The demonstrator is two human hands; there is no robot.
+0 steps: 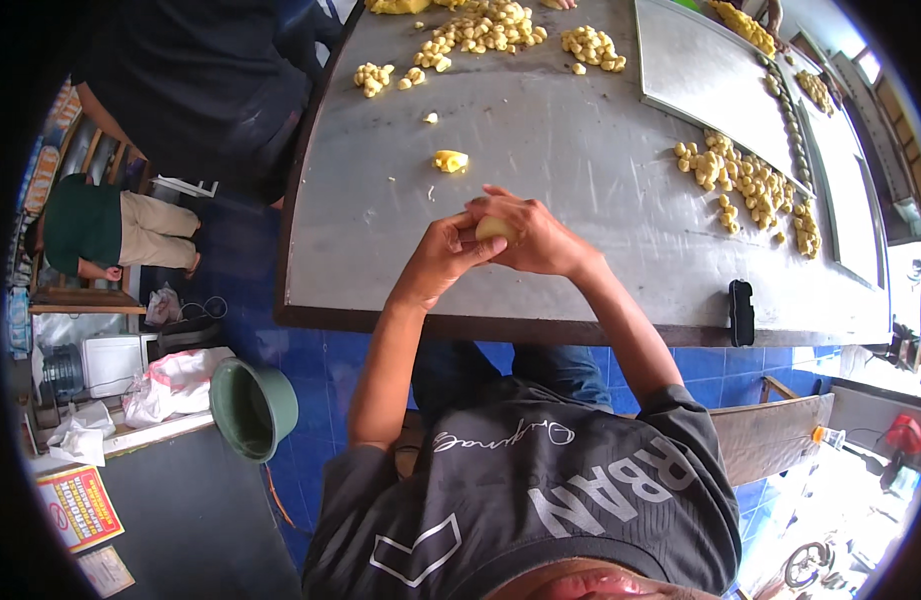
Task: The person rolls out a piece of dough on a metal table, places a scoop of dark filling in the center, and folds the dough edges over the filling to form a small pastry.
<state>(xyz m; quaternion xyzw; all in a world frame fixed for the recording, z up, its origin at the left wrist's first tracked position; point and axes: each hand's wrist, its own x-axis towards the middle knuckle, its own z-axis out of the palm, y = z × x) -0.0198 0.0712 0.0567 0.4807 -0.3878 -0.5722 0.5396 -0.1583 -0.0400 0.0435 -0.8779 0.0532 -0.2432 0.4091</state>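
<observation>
Over the near part of a grey metal table [541,130], my left hand [439,262] and my right hand [537,236] are cupped together around a small pale yellow dough piece [496,228]. Only its top shows between my fingers. Farther up the table, apart from my hands, lies a loose yellow dough lump [449,160], with a tiny crumb [431,118] beyond it.
Piles of small yellow dough balls [481,30] lie at the far edge, and more dough balls [743,178] at the right beside metal trays [701,70]. A black phone [742,312] lies at the near edge. On the floor to the left: a green bucket [253,408]. A person in dark clothes [201,80] stands at the far left.
</observation>
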